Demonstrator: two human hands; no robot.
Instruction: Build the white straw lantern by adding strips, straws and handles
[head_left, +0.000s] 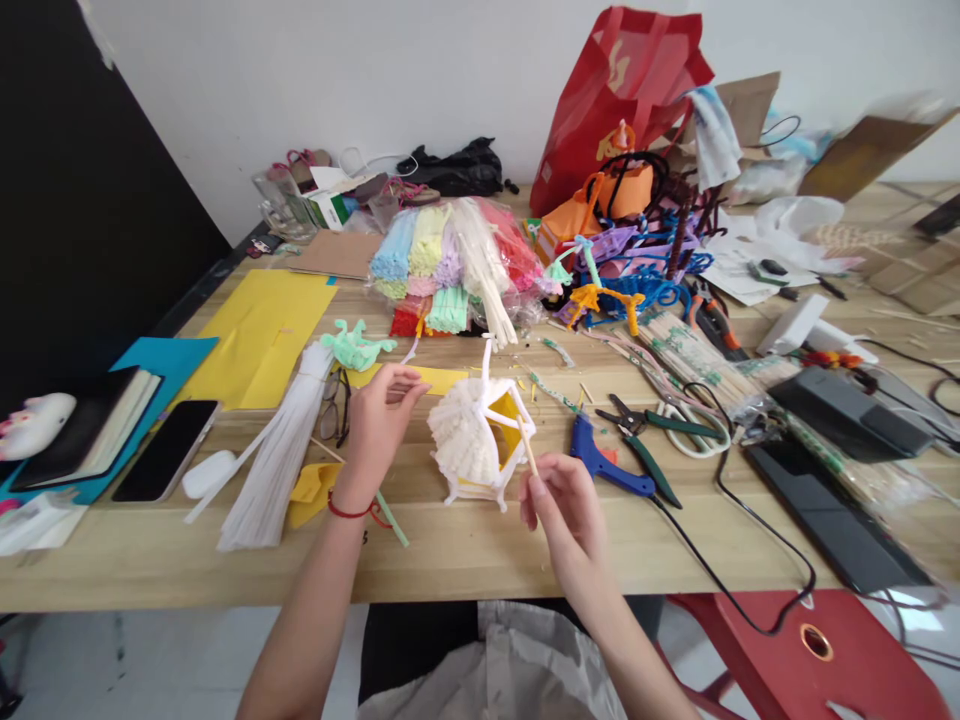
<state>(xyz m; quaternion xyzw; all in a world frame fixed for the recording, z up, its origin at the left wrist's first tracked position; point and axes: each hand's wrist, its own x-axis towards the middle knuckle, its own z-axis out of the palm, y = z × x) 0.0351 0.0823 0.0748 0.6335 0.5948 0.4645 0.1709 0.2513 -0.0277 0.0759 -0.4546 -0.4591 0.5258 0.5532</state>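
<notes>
A wooden table [465, 560] spans the view, and near its front edge a white fuzzy model [466, 440] with yellow inside stands between the hands. The left hand [381, 428] has thumb and fingertips drawn together, gripping what, if anything, I cannot tell; the right hand [564, 510] pinches a thin wooden stick [528, 446] beside the model's frame.

A phone [166, 450] lies dark-screened on the left of the surface [442, 565], a small white case [208, 473] just beside it. Further left, a black notebook [90, 415] rests on a teal sheet [174, 358], near a white toy [36, 425] (cut off at the view's edge). At the back, a red bag [589, 115] stands upright, with a crumpled black bag [457, 170] to its left. Below the front edge, at right, is a red stool [874, 660].
</notes>
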